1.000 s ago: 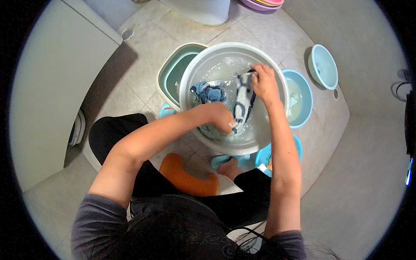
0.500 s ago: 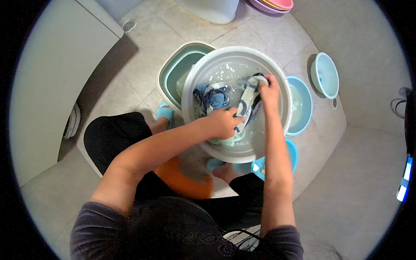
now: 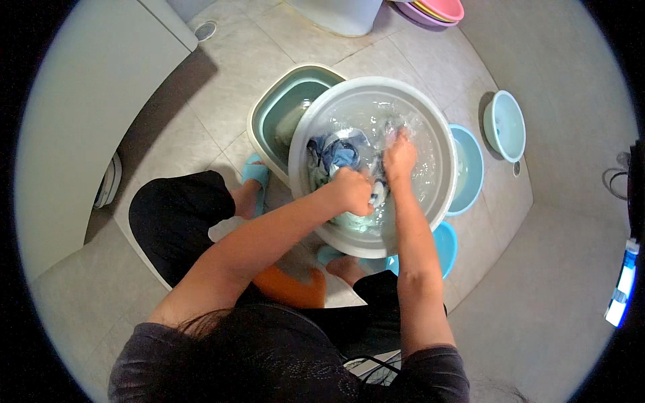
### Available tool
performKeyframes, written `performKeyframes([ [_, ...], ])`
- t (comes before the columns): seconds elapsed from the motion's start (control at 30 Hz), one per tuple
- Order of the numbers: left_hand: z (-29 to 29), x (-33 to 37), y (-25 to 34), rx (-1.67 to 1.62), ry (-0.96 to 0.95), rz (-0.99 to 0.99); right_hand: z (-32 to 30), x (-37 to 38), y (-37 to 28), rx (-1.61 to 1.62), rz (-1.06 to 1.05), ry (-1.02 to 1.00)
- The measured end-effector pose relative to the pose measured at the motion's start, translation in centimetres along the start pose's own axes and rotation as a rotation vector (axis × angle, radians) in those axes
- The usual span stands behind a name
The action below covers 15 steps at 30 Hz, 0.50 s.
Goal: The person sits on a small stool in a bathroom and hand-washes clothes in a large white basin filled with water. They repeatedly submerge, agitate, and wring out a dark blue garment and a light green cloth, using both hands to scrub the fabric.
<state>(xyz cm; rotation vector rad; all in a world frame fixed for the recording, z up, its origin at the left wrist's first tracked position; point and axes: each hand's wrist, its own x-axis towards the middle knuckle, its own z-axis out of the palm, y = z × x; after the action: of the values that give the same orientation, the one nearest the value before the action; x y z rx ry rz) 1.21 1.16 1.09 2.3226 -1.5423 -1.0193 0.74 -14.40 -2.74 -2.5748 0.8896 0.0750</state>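
Grey plastic forms the big round basin (image 3: 440, 144) on the tiled floor (image 3: 222, 114), filled with clear water in which a heap of blue and white wet cloth (image 3: 336, 156) lies against its left wall. The person's left hand (image 3: 354, 191) is balled into a fist near the basin's middle, fingers closed around a dark and white piece of cloth (image 3: 378, 193) that pokes out beside the knuckles. The right hand (image 3: 400, 156) presses down just beside it, partly under the water; ripples and glare blur its fingers, so whether they grip the cloth cannot be told. Much of the garment is sunk and its shape is hard to make out. A teal rectangular tub (image 3: 285, 111) sits touching the basin's left side, half covered by it. Two light blue bowls (image 3: 470, 168) peek from under the basin's right and lower edge, mostly hidden, and a pale round bowl (image 3: 505, 125) stands apart at the right. Pink and purple stacked basins (image 3: 437, 9) are cut off at the top edge. An orange stool (image 3: 290, 287) shows only between the person's legs.
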Motion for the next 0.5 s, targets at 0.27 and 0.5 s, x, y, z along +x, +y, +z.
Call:
performKeyframes([
  [0.27,-0.1,0.5,-0.5,-0.067,0.063,-0.108,-4.9,-5.0,2.2,0.566,-0.097,-0.179],
  [0.5,1.6,0.0,-0.2,-0.050,0.214,-0.019,0.7,-4.4,-0.5,-0.091,-0.009,0.063],
])
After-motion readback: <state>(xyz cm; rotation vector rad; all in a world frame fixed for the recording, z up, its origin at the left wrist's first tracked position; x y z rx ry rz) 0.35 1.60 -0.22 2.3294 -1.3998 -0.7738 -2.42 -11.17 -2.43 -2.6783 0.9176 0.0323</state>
